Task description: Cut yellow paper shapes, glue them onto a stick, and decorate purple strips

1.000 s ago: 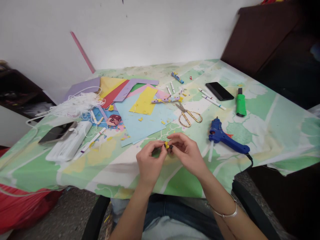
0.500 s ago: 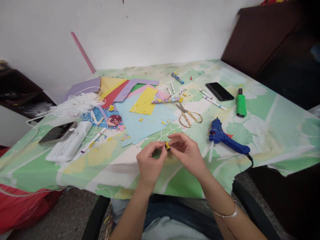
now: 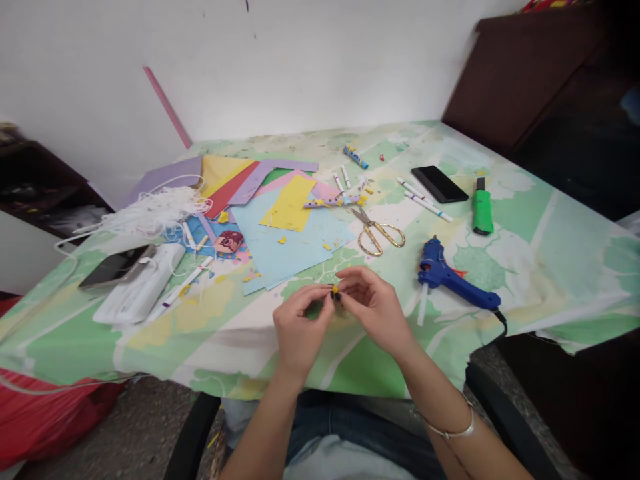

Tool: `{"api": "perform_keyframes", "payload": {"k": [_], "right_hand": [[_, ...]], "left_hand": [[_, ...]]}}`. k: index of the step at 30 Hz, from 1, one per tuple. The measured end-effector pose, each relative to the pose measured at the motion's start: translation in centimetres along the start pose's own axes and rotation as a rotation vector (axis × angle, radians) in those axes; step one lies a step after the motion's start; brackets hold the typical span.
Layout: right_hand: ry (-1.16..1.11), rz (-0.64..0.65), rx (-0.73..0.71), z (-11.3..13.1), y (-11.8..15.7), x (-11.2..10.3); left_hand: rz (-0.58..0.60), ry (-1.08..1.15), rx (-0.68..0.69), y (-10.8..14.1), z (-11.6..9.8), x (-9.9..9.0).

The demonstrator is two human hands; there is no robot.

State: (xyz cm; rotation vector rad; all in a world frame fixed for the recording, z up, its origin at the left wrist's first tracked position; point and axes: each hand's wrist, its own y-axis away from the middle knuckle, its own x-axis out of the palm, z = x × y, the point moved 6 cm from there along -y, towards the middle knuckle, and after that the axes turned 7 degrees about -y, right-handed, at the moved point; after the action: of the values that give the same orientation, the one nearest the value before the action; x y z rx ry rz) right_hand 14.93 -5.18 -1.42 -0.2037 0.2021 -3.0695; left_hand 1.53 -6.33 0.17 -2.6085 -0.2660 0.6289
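Between my fingertips is a small yellow and dark piece, too small to make out fully. My left hand pinches it from the left with thumb and forefinger. From the right, the thumb and fingertips of my right hand close on the same piece; its other fingers curve above. Both hands hover over the near edge of the table. Beyond them lie gold-handled scissors, light blue sheets and a yellow sheet. A lilac strip with yellow bits rests by the scissors.
To the right are a blue glue gun with its cord, a green-bodied tool, a black phone and markers. On the left sit a white power strip, another phone and tangled white cord.
The small piece has turned slightly between my fingertips, so less yellow and more of its dark part shows. My hands have stayed almost in place.
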Motion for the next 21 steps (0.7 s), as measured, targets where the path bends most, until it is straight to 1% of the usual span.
{"api": "perform_keyframes", "payload": {"k": [13, 21], "right_hand": [[0.030, -0.016, -0.022, 0.10, 0.11, 0.05], [0.025, -0.008, -0.016, -0.07, 0.19, 0.09]], "left_hand": [[0.010, 0.016, 0.007, 0.06, -0.28, -0.07], [0.053, 0.032, 0.001, 0.02, -0.33, -0.02]]}}
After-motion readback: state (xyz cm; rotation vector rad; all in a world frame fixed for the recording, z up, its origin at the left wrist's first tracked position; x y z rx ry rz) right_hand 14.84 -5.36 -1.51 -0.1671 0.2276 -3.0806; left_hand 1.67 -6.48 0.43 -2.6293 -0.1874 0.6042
